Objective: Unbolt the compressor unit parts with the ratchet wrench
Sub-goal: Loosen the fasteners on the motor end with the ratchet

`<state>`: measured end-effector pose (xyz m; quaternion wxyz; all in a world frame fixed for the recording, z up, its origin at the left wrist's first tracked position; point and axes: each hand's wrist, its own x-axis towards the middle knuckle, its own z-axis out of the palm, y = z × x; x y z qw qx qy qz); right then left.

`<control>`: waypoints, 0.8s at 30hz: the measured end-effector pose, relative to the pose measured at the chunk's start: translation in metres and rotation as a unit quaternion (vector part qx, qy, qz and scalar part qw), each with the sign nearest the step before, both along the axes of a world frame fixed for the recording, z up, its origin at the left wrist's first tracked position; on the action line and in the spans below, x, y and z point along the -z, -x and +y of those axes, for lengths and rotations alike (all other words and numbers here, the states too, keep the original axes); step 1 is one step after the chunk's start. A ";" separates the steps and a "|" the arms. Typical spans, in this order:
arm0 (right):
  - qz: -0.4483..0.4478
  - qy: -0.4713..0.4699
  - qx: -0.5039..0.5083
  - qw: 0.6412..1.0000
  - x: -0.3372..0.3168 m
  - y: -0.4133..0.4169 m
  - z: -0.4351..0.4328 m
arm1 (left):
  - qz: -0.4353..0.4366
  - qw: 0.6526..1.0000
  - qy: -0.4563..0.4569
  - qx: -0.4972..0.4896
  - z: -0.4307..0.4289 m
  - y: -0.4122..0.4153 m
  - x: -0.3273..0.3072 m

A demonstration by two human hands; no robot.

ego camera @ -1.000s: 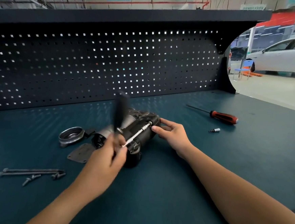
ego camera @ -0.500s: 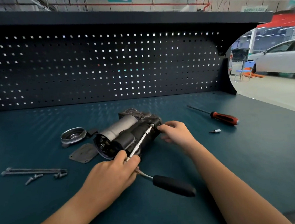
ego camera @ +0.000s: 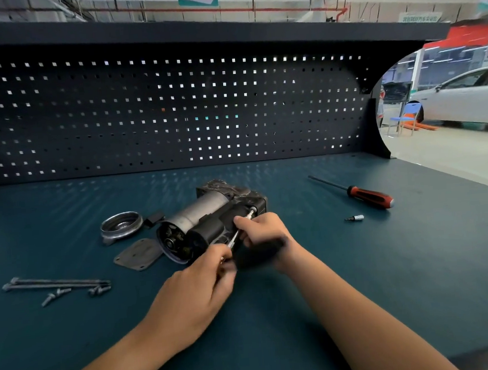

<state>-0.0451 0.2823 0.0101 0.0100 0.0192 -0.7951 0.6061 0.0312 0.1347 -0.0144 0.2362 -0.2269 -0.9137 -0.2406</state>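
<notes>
The compressor unit (ego camera: 201, 217), a grey cylinder with black housing, lies on its side at the middle of the teal bench. A ratchet wrench with a silver extension shaft (ego camera: 241, 227) runs along its near side to a bolt at the far end. My left hand (ego camera: 196, 293) grips the ratchet head end of the shaft. My right hand (ego camera: 262, 233) pinches the shaft close to the socket. The black wrench handle (ego camera: 260, 255) is a motion blur under my right hand.
A round metal cap (ego camera: 121, 226) and a flat gasket plate (ego camera: 138, 254) lie left of the unit. Long bolts and short screws (ego camera: 58, 285) lie at the far left. A red-handled screwdriver (ego camera: 369, 195) and a small bit (ego camera: 355, 218) lie to the right. The pegboard (ego camera: 172, 111) closes the back.
The wrench handle has swung from upright, down toward me, and now back under my right hand. My right hand moved from the unit's end onto the extension shaft.
</notes>
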 end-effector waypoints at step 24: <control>-0.062 0.165 0.005 0.984 -0.003 0.005 0.005 | 0.092 0.989 0.115 -0.031 -0.017 0.013 -0.031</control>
